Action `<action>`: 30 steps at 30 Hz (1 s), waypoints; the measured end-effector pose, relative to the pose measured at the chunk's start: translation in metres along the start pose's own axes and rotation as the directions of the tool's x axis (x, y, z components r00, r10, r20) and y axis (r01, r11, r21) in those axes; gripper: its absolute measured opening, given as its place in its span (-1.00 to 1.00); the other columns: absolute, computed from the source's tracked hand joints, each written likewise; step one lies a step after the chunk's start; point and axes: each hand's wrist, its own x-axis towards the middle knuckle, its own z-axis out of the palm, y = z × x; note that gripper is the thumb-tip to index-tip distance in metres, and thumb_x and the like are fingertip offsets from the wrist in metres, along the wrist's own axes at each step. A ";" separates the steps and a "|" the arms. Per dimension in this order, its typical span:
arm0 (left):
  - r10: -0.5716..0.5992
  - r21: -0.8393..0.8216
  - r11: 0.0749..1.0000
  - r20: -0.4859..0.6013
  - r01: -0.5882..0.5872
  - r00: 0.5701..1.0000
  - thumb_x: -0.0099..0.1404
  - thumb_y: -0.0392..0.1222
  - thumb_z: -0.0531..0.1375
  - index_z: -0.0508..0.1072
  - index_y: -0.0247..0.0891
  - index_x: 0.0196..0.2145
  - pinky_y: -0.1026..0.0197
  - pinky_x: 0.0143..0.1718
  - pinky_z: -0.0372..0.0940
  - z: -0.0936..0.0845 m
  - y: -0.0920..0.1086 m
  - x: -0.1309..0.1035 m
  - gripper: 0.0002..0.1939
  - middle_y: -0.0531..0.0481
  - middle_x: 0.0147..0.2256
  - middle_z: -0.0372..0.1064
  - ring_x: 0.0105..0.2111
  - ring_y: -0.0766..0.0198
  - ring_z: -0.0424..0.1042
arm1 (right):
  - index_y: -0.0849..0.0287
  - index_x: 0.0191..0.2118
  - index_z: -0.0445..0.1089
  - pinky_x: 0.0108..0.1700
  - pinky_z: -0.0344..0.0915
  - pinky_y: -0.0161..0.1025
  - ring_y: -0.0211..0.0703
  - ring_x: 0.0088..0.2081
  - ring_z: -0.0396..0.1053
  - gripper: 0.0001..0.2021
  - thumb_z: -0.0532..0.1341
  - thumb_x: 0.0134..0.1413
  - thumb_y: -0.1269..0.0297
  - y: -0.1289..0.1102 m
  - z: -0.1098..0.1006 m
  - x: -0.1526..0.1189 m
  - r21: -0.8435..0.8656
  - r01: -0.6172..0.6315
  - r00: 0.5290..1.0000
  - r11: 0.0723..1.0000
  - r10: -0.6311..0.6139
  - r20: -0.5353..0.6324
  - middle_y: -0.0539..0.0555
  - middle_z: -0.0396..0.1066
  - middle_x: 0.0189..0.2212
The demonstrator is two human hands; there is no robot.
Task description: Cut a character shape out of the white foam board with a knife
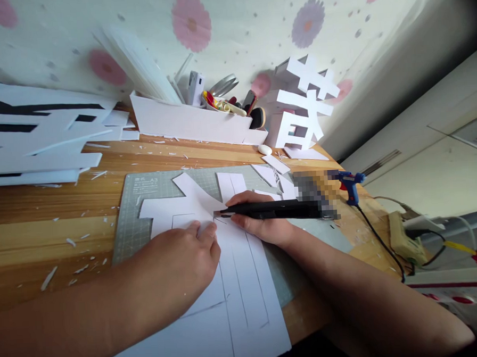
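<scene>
My left hand [179, 261] lies flat on a white foam sheet [244, 285] with pencil lines, pressing it onto a grey-green cutting mat [136, 216]. In my right hand [261, 226] is a black utility knife [272, 210], held sideways. Its blade tip touches the sheet just beside my left fingertips. A cut-out white shape [187, 200] extends from the sheet toward the mat's far side.
A blue glue gun [348, 183] lies at the table's right edge, its cord running to a power strip [401, 239]. At the back stand a white box of tools [187, 122], a white 3D foam character [304, 103] and stacked foam boards [36, 136]. Scraps litter the wooden table [33, 232].
</scene>
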 end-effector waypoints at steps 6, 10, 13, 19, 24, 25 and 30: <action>-0.010 -0.008 1.000 -0.005 0.010 1.000 0.11 -0.60 0.13 0.54 -0.44 0.03 -0.13 -0.24 0.62 0.003 0.000 0.000 -0.48 -0.52 0.10 0.43 0.01 -0.29 0.55 | 0.09 -0.09 0.51 -0.09 0.43 -0.18 -0.17 -0.18 0.51 -0.79 0.33 0.14 0.24 -0.004 -0.002 -0.003 -0.045 -0.019 1.000 0.999 0.020 0.024 0.05 0.58 -0.19; -0.010 -0.017 1.000 0.010 0.010 1.000 0.11 -0.59 0.14 0.51 -0.46 0.06 -0.13 -0.20 0.61 0.004 -0.001 0.002 -0.46 -0.54 0.13 0.40 0.02 -0.27 0.54 | 0.09 -0.10 0.50 -0.11 0.42 -0.21 -0.20 -0.20 0.50 -0.81 0.31 0.15 0.28 -0.007 -0.003 -0.003 -0.056 -0.018 0.999 0.998 0.021 0.040 0.03 0.57 -0.20; -0.019 -0.025 1.000 0.002 0.019 1.000 0.15 -0.56 0.15 0.50 -0.47 0.08 -0.15 -0.17 0.61 0.005 -0.001 0.001 -0.49 -0.55 0.14 0.39 0.04 -0.27 0.53 | 0.11 -0.12 0.49 -0.14 0.42 -0.24 -0.21 -0.22 0.49 -0.83 0.30 0.16 0.30 -0.009 -0.002 -0.004 -0.054 -0.009 0.999 0.999 0.011 0.032 0.03 0.56 -0.22; -0.024 -0.009 1.000 0.006 0.024 1.000 0.14 -0.55 0.19 0.49 -0.48 0.10 -0.15 -0.20 0.61 0.008 0.001 -0.001 -0.47 -0.59 0.16 0.34 0.04 -0.31 0.52 | 0.12 -0.15 0.48 -0.22 0.41 -0.25 -0.23 -0.30 0.47 -0.83 0.31 0.13 0.28 -0.010 -0.002 -0.005 -0.066 -0.006 1.000 0.998 0.007 0.016 0.02 0.56 -0.28; -0.033 -0.010 0.999 -0.018 0.033 0.999 0.14 -0.54 0.19 0.50 -0.48 0.10 -0.13 -0.21 0.61 0.007 0.000 -0.002 -0.47 -0.59 0.15 0.34 0.04 -0.30 0.52 | 0.11 -0.15 0.49 -0.24 0.41 -0.25 -0.23 -0.31 0.47 -0.84 0.32 0.12 0.26 -0.012 -0.003 -0.006 -0.108 -0.026 0.999 0.994 0.029 0.020 0.01 0.57 -0.29; -0.029 -0.005 1.000 -0.002 0.029 1.000 0.12 -0.56 0.19 0.49 -0.48 0.11 -0.13 -0.20 0.61 0.006 0.000 -0.002 -0.44 -0.59 0.15 0.33 0.04 -0.30 0.52 | 0.10 -0.16 0.49 -0.24 0.41 -0.24 -0.23 -0.31 0.47 -0.84 0.31 0.13 0.26 -0.012 -0.003 -0.006 -0.115 -0.027 0.999 0.993 0.029 0.018 0.01 0.57 -0.29; -0.034 0.019 0.999 0.060 0.033 0.998 0.11 -0.57 0.16 0.46 -0.49 0.14 -0.12 -0.18 0.60 0.002 0.001 0.001 -0.39 -0.60 0.18 0.28 0.06 -0.30 0.50 | 0.09 -0.21 0.46 -0.30 0.40 -0.25 -0.23 -0.36 0.46 -0.87 0.31 0.11 0.24 -0.013 -0.005 -0.006 -0.137 -0.027 1.000 0.990 0.028 0.002 -0.01 0.55 -0.35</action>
